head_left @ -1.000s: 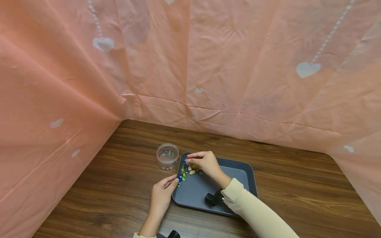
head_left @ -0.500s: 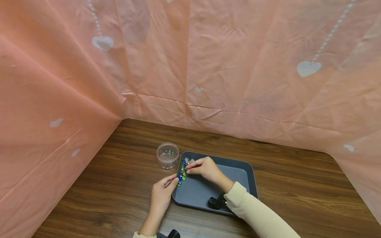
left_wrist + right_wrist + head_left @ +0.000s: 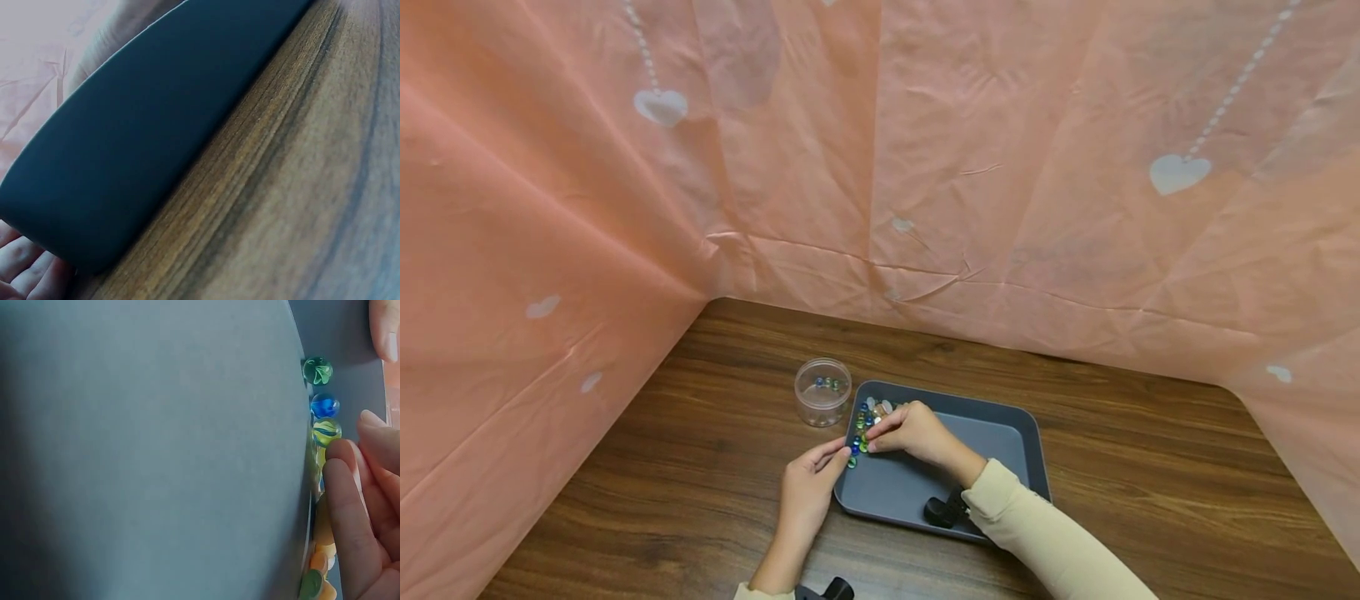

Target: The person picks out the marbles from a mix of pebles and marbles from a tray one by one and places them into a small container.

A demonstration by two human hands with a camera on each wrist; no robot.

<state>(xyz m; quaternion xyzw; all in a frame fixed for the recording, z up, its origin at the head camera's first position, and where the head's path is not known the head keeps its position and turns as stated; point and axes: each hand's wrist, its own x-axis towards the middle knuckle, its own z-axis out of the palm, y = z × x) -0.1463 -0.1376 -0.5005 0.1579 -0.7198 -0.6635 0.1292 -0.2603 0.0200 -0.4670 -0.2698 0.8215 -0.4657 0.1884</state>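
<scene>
My left hand grips the left wall of a dark grey tray, its thumb at the rim. In the left wrist view its fingers curl at the tray's lower corner. My right hand reaches into the tray, fingertips right at a row of glass marbles along the left wall. In the right wrist view a yellow-green marble lies at those fingertips, with a blue marble and a green marble beyond. Thumb and fingers stand apart, with nothing seen between them. Smooth pebbles are partly hidden behind the hand.
A clear round plastic jar with a few marbles inside stands just left of the tray's far corner. The wooden table meets a pink curtain at the back and left. A black wrist camera overhangs the tray.
My right hand has moved from the tray's far left corner toward me along the marble row, leaving pale stones at the corner in view. The left hand stays put.
</scene>
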